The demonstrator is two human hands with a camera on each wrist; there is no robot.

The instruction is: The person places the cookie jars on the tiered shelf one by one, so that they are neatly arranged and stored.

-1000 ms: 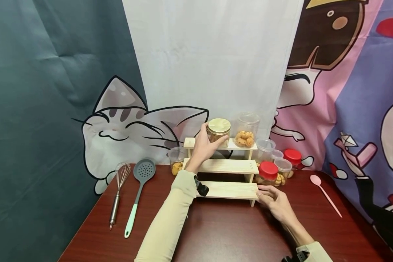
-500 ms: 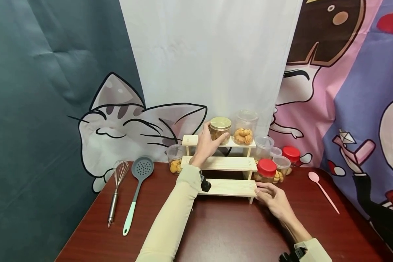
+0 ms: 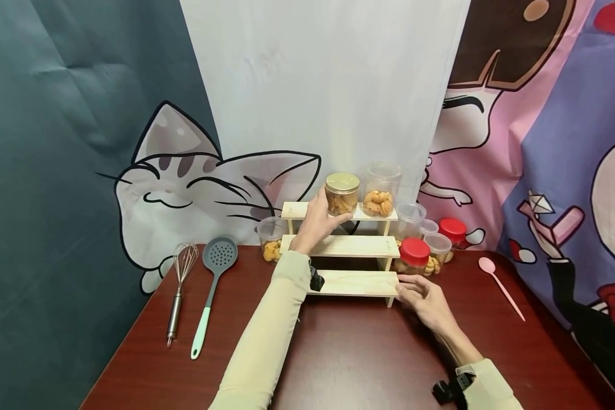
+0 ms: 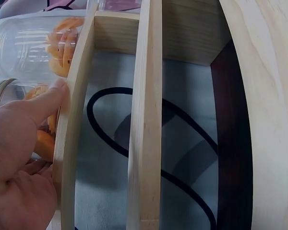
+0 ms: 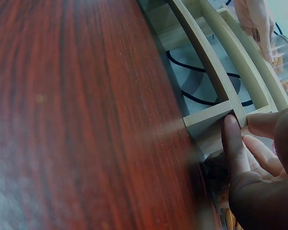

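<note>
**Left hand around a gold-lidded jar, right hand pinching the wooden stand**

On my head feed, the gold-lidded jar [image 3: 343,193] is on the top tier of the wooden stand [image 3: 361,279], upright, lid up, long axis vertical. The left hand [image 3: 318,223] has hold of it low down, thumb across the front and fingers curved along the left side; I can't see the fingertips behind the glass. The stand's three tiers run left to right, and the left arm covers part of the lower two. The right hand [image 3: 426,302], thumb and fingers drawn close together, holds the right end of the lowest tier.

I count one clear jar [image 3: 382,188] of cookies just beside the gold-lidded one, one clear tub [image 3: 271,233] left of the stand, then two red-lidded jars [image 3: 414,253] and three clear containers [image 3: 437,245] at right, overlapping so I can't make out all their contents. One whisk [image 3: 175,313], one skimmer [image 3: 211,296] and one pink spoon [image 3: 503,289] lie on the table [image 3: 348,364].

My left wrist feed shows both top-tier jars sideways in frame, lid ends toward the left edge. The hand masks much of the gold-lidded jar.

On my right wrist feed, thumb and index finger pinch the stand's corner; the left hand and jars are cut off at upper right.
</note>
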